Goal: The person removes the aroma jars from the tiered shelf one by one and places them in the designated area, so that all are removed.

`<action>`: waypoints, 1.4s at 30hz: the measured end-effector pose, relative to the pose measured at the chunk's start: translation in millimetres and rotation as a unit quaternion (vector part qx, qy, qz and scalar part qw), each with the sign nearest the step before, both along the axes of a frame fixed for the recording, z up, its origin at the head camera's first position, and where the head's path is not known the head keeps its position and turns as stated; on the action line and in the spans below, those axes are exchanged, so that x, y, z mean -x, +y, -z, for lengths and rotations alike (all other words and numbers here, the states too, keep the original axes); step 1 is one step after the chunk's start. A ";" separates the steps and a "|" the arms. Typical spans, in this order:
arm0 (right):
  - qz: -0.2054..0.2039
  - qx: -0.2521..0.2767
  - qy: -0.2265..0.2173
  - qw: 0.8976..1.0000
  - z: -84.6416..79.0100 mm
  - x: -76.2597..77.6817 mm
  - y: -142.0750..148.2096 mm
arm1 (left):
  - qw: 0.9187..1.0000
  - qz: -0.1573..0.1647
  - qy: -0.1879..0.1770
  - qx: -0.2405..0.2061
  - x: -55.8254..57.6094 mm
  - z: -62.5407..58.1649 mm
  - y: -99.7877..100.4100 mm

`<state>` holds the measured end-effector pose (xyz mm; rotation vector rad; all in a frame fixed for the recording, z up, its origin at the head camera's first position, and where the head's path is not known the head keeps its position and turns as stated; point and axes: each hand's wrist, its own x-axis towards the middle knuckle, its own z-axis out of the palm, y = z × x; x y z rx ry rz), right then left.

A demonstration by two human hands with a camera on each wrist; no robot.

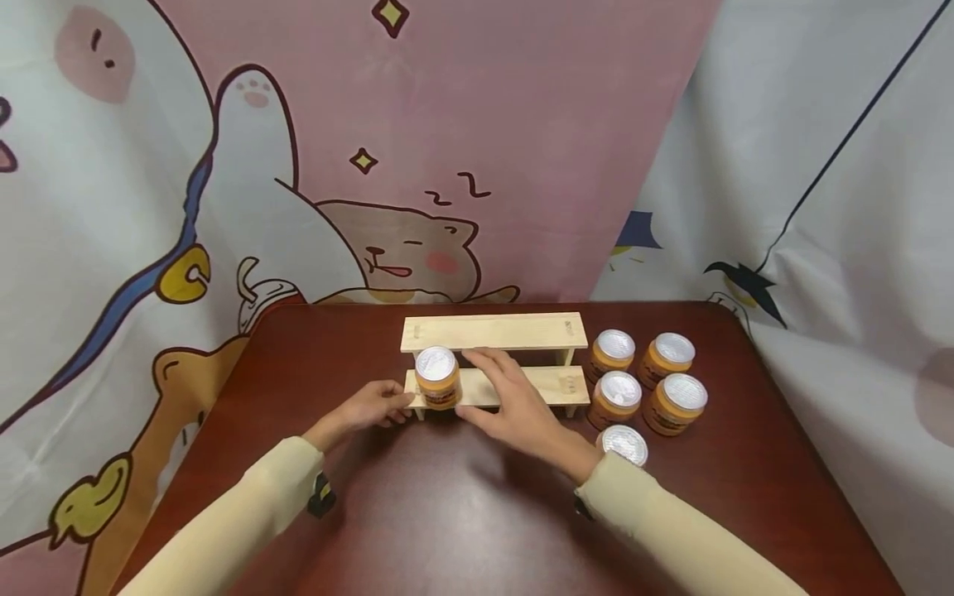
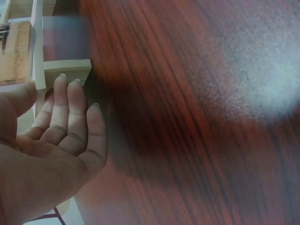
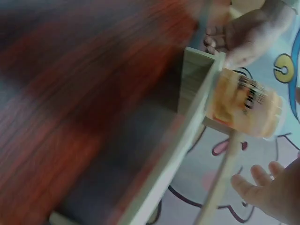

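Note:
A jar with an orange body and a whitish lid stands upright at the left end of the lower board of a two-step wooden rack. At that same end my left hand grips the board, thumb on its edge and fingers beneath, near the rack's leg. Just right of the jar is my right hand, its fingers spread over the lower board. The right wrist view shows the jar's printed label, blurred, and a gap between the jar and the right fingers.
Several similar jars stand on the table right of the rack, one partly hidden by the right forearm. The rack's upper board lies behind the lower one. A printed cloth hangs behind the dark red table.

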<state>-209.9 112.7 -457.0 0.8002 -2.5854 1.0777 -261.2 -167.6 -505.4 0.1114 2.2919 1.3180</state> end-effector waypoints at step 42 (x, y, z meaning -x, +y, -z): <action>0.054 0.069 0.027 0.996 37.4 28.0 -66.1 | 1.000 -0.004 -0.009 0.013 2.6 0.3 -1.2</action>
